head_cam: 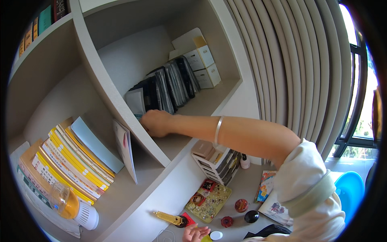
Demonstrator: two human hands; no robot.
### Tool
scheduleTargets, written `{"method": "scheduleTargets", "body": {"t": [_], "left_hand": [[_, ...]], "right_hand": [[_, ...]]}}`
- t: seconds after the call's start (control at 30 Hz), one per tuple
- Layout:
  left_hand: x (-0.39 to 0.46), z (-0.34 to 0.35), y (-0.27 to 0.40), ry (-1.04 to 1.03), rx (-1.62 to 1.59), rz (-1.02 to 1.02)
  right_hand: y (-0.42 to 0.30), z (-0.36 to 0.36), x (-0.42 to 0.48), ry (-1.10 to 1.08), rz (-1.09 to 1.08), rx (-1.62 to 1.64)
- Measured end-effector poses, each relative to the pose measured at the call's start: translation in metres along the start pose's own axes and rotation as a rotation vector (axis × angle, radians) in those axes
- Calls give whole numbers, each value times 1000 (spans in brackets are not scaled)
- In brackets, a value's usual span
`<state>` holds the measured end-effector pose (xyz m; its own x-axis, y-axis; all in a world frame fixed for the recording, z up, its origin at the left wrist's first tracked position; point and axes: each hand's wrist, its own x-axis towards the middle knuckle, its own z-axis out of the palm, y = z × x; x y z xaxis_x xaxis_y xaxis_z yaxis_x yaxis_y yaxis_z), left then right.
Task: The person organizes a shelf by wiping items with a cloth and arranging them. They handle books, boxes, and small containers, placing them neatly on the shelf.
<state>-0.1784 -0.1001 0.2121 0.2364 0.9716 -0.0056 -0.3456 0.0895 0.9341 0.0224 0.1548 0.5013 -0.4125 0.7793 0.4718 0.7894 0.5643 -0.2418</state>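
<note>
My right hand (156, 123), at the end of an outstretched arm with a silver bangle, reaches into a shelf compartment. Its fingers are curled near the lower front end of a row of black and grey folders (169, 84); what they hold is hidden. On the folders' right stand two stacked white boxes (205, 66). My left hand (196, 233) is low in the view over the desk, palm up with fingers loosely bent, beside a white round lid (216, 235) and a gold tower figurine (169, 217).
A shelf divider (121, 87) separates the folders from yellow books (78, 160) and a humidifier-like orange and white device (72, 205). Below are a drawer organizer (216, 161), a jewelry tray (208, 201), small jars (241, 205) and a dark ball (251, 216). Curtains hang right.
</note>
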Motion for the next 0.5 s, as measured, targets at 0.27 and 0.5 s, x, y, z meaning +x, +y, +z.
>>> {"method": "scheduleTargets", "body": {"t": [0.27, 0.5], "left_hand": [[-6, -8, -24, 90, 83, -93], [-12, -17, -29, 128, 27, -59]], "right_hand": [[-1, 2, -20, 89, -44, 41], [-16, -10, -14, 166, -225, -303]]}}
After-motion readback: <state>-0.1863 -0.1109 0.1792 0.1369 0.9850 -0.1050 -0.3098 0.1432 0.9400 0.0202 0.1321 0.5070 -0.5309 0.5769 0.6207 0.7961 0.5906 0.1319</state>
